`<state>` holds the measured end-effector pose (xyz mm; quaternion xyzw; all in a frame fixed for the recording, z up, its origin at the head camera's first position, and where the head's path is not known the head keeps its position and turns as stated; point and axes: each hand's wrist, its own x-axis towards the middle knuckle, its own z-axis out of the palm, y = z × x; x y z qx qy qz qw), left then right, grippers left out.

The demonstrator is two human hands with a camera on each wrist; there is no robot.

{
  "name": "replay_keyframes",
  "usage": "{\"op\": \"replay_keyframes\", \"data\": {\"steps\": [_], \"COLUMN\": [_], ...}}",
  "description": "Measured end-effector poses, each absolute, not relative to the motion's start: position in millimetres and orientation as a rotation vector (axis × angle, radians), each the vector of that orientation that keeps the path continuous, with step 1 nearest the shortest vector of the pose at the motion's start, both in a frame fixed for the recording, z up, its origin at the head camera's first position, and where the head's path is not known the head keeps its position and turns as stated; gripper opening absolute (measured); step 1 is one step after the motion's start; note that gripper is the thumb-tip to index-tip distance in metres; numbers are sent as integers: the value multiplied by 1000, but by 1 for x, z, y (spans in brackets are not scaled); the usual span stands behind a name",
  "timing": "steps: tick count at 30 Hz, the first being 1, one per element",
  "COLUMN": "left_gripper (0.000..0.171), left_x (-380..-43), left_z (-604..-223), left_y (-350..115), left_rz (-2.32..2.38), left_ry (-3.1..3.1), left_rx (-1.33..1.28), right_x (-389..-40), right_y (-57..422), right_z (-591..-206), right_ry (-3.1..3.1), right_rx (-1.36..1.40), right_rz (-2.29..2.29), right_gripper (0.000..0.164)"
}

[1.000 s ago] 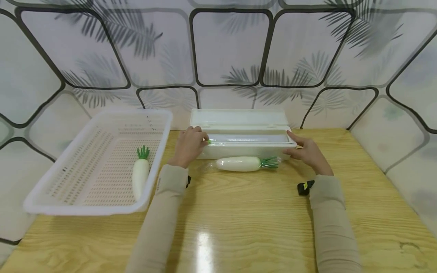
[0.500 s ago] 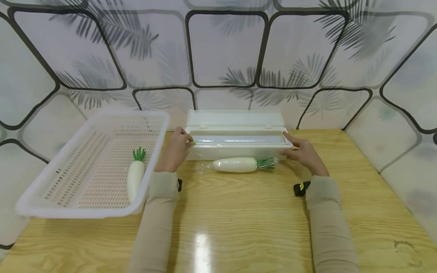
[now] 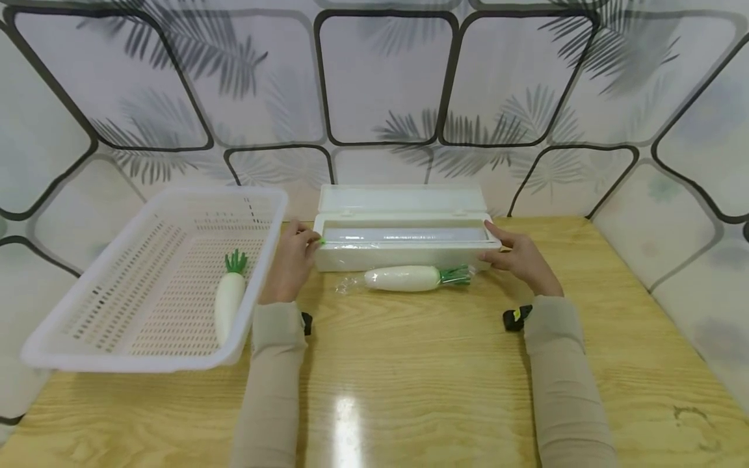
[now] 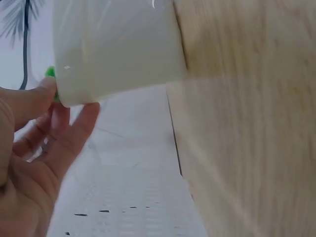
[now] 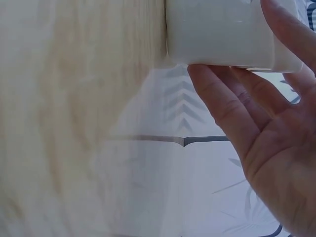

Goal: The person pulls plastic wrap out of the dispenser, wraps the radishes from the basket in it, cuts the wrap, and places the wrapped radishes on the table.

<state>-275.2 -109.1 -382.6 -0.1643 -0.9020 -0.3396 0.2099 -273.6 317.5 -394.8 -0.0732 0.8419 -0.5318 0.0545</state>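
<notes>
While pinching the small green tab (image 4: 50, 72) at the left end of the long white plastic box (image 3: 404, 255) with left grip (image 3: 289, 262), clasping its right end with right grip (image 3: 523, 261), presumably to steady it on the yellowish wooden desk (image 3: 421, 383).

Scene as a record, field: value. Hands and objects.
container: white box, lid raised, pale roll inside
left hand: holds green piece at box's left end
right hand: grips box's right end
wrapped radish: on table in front of box, leaves rightward
basket: left of box, holds one radish
</notes>
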Motion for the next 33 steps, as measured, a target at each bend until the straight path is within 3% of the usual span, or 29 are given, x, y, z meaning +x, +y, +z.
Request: {"op": "replay_keyframes", "data": {"steps": [8, 16, 21, 28, 33], "left_gripper": [20, 13, 10, 8, 14], "left_x": [-261, -254, -249, -245, -242], "left_z": [-385, -379, -383, -388, -391], "left_y": [-96, -86, -86, -88, -85], "left_rz": [-753, -559, -473, -403, -389], "left_ry": [-2504, -2365, -2385, -2405, -2434], "left_rx": [-446, -688, -829, -896, -970], "right_x": [-274, -263, -249, -234, -230], "right_y": [316, 309, 306, 293, 282], "right_z": [-392, -381, -374, -378, -390], "right_ry": [2654, 2763, 2973, 3376, 3351], "right_rx": [-314, -351, -453, -1050, -1473], "right_rz": [-1439, -1211, -1181, -980, -678], "right_gripper": [77, 89, 79, 44, 40]}}
